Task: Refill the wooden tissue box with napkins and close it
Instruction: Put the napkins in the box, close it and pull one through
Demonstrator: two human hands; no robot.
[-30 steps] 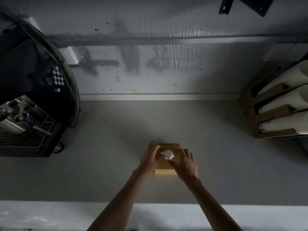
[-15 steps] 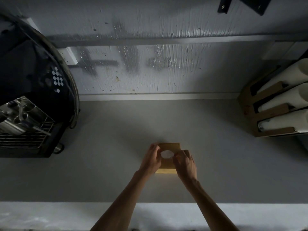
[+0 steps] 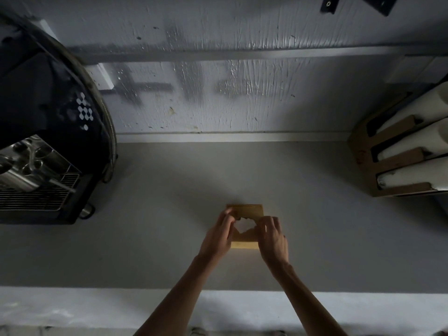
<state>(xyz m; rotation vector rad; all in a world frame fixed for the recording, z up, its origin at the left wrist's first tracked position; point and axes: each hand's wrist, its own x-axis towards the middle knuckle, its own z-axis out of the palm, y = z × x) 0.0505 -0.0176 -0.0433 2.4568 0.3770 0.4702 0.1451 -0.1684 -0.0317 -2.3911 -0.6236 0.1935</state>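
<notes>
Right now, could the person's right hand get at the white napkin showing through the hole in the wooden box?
Probably yes. The right hand already rests on the wooden box, fingertips at the edge of the hole, and the napkin lies uncovered between both hands.

1. One view only, head-worn; looks forward and steeply down onto a grey counter point(image 3: 315, 238).
2. Faces the scuffed wall point(image 3: 230, 98) at the counter's far edge.
3. Wide-angle, edges bowed. Forearms enter from the bottom edge, fairly near.
</notes>
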